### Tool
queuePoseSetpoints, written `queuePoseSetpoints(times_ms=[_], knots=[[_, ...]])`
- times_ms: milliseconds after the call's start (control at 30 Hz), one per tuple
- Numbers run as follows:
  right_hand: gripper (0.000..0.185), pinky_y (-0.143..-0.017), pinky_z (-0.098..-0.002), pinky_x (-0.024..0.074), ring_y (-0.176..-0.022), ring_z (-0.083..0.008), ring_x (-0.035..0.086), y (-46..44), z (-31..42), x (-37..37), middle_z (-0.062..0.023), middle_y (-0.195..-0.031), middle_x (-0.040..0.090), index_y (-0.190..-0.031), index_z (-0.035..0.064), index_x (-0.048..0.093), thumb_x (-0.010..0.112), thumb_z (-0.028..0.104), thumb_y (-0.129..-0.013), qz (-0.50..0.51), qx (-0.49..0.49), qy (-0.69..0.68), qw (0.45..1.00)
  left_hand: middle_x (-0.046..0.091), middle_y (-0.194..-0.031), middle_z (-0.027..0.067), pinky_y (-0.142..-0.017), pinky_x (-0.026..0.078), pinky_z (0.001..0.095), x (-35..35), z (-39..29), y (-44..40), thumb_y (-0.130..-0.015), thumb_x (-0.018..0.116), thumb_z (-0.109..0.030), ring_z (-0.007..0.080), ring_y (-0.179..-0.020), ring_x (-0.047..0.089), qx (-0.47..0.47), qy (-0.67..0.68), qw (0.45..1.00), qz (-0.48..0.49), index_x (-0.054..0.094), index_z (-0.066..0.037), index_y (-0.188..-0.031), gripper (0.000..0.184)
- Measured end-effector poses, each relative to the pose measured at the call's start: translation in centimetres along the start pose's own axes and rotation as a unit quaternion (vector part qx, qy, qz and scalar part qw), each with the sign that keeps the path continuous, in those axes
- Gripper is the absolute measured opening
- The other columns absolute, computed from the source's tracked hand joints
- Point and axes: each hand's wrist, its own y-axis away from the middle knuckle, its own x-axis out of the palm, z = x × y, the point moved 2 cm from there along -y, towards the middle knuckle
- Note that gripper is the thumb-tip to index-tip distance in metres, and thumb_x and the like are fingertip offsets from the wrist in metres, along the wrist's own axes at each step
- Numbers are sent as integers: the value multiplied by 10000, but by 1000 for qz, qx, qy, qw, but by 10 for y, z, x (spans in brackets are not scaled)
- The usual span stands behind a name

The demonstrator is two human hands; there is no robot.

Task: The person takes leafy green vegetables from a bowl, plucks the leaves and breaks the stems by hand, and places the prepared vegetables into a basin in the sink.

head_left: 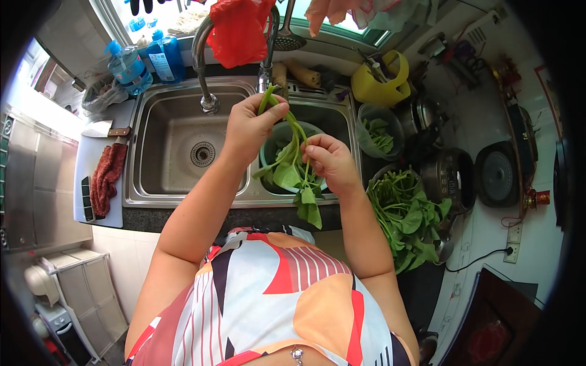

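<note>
My left hand (251,127) is closed around the thick stems of a sprig of leafy greens (287,175), near their upper end. Lower down the sprig, my right hand (331,160) pinches one thin stem between thumb and fingers. Broad green leaves hang below both hands, over the front rim of the sink. Under them a pale green basin (264,157) sits in the right sink bowl, partly hidden by the sprig and my left hand. A large pile of leafy greens (412,219) lies to the right of my right forearm.
The left sink bowl (168,128) has a faucet (209,102) over it. On the white board (85,165) lie a knife (101,129) and a red-brown cloth (108,177). A clear container (364,143) with leaves and a yellow basket (400,91) stand right.
</note>
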Motion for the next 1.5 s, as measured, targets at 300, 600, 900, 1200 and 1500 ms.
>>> queuePoseSetpoints(times_ms=[300, 600, 900, 1200, 1500], knots=[[54, -521, -190, 378, -577, -75, 485, -4, -11, -4, -23, -693, 557, -807, 22, 555, 506, 45, -805, -18, -26, -83, 996, 485, -648, -58, -439, 254, 169, 3, 6, 3, -790, 664, -143, 11, -499, 353, -4, 20, 1000, 7, 621, -38, -856, 131], [51, -377, -179, 285, -459, -62, 396, -2, -13, -5, -14, -606, 494, -790, 56, 527, 495, 92, -810, -110, -51, -258, 959, 494, -670, -38, -443, 271, 173, 2, 9, 3, -810, 640, -128, 25, -518, 378, 4, 127, 992, -23, 599, -42, -881, 119], [73, -349, -206, 302, -502, -94, 402, -2, -13, -36, -9, -662, 465, -862, 53, 492, 515, 120, -848, -212, -44, -397, 892, 488, -702, -3, -447, 298, 184, -18, 14, -2, -834, 599, -105, 64, -579, 429, -67, 177, 982, -5, 577, -33, -910, 107], [89, -407, -208, 331, -519, -85, 411, 3, -13, -36, -4, -680, 481, -875, 66, 505, 531, 143, -838, -246, -66, -331, 908, 510, -715, 20, -442, 311, 195, -17, 30, 6, -833, 558, -92, 76, -587, 455, -157, 211, 965, 21, 572, -21, -921, 114], [76, -489, -210, 382, -563, -86, 460, 7, -6, -32, -10, -711, 514, -881, 71, 512, 514, 144, -858, -285, -103, -269, 914, 564, -770, 49, -440, 316, 193, -14, 34, 9, -820, 555, -85, 79, -586, 463, -194, 209, 957, 51, 568, -32, -922, 116]])
